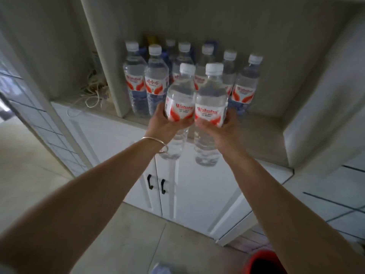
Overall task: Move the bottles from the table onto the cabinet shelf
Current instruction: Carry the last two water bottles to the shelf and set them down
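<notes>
My left hand [164,123] grips a clear water bottle [179,99] with a white cap and a red-and-white label, fingers curled round its middle. My right hand [221,127] grips a second bottle of the same kind [210,99] right beside it. Both bottles are upright and held in the air just in front of the cabinet shelf [256,131]. Several like bottles [156,80] stand in rows on the shelf behind them, partly hidden by the two held ones.
A vertical divider [106,76] bounds the shelf bay on the left; tangled cords [91,91] lie beyond it. White cabinet doors with black handles [156,183] are below. A red object [262,262] sits at the bottom right on the floor.
</notes>
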